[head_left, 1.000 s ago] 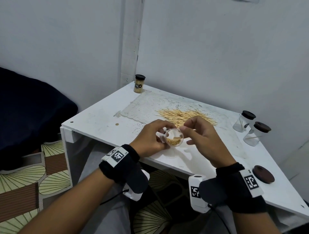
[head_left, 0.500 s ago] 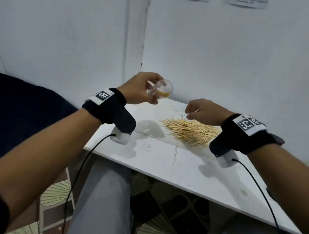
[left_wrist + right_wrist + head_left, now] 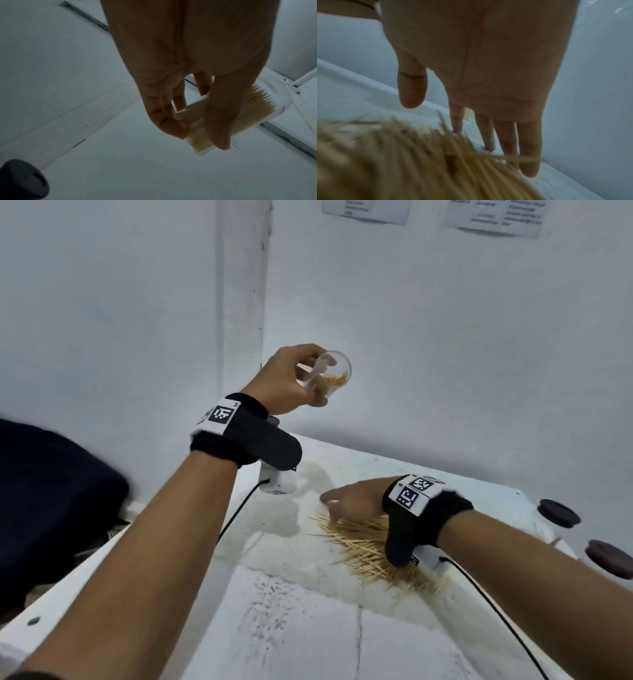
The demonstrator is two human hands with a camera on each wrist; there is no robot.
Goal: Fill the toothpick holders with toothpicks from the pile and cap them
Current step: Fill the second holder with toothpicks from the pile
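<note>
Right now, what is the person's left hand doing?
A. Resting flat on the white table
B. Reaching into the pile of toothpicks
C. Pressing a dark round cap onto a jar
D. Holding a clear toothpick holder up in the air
D: the left hand grips the clear toothpick holder, partly filled with wooden toothpicks, raised above the white table, while the right hand reaches into the toothpick pile.

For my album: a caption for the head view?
Left hand lifts a toothpick jar; right hand reaches into the pile.
</note>
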